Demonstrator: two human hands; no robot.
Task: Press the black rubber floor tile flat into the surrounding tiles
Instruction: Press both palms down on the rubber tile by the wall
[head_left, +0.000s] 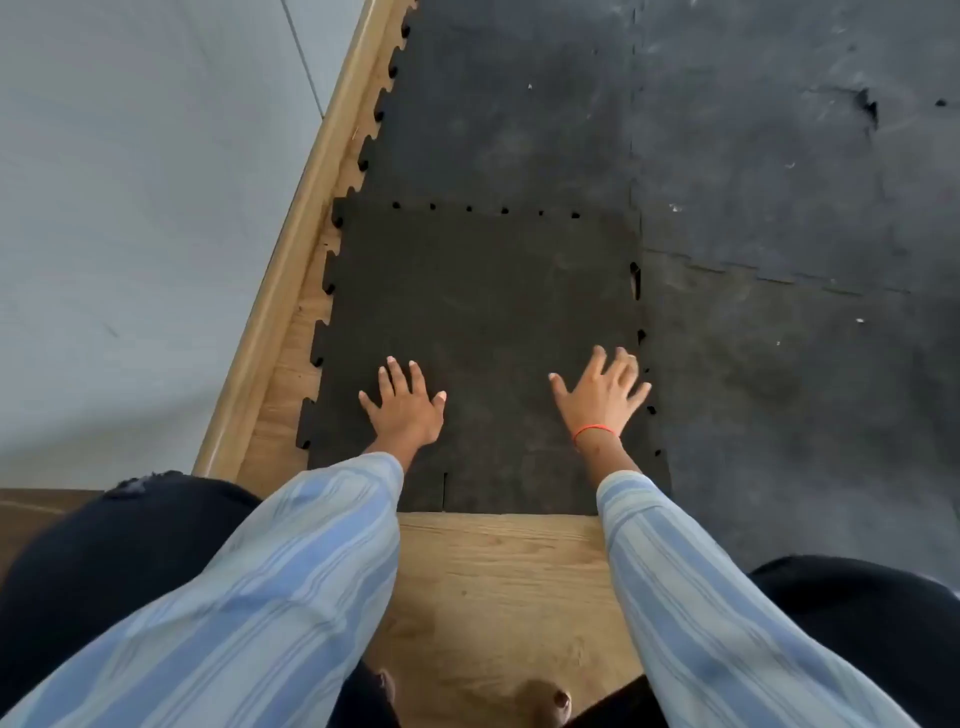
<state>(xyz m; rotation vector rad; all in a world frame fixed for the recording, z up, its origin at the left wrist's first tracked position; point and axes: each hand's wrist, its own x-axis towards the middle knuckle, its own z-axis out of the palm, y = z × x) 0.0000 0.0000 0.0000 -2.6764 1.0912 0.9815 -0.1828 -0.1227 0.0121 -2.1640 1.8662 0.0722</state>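
Both palms flat, fingers (399, 375) spread wide, holding nothing: left hand (404, 406), right hand (602, 395) on black rubber floor tile (483, 312). Risk: right-edge interlocking tabs (636, 280) left gapped if pressed unevenly.

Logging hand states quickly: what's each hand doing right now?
Left hand: open, flat on the black rubber tile, holding nothing.
Right hand: open, fingers spread near the tile's right seam, holding nothing.

Blue-striped sleeves (291, 571), dark trousers (93, 561), orange wrist string (595, 430).

One head view looks steeply down and forward from above both hands, close over the tile (483, 332) and floor (498, 571).
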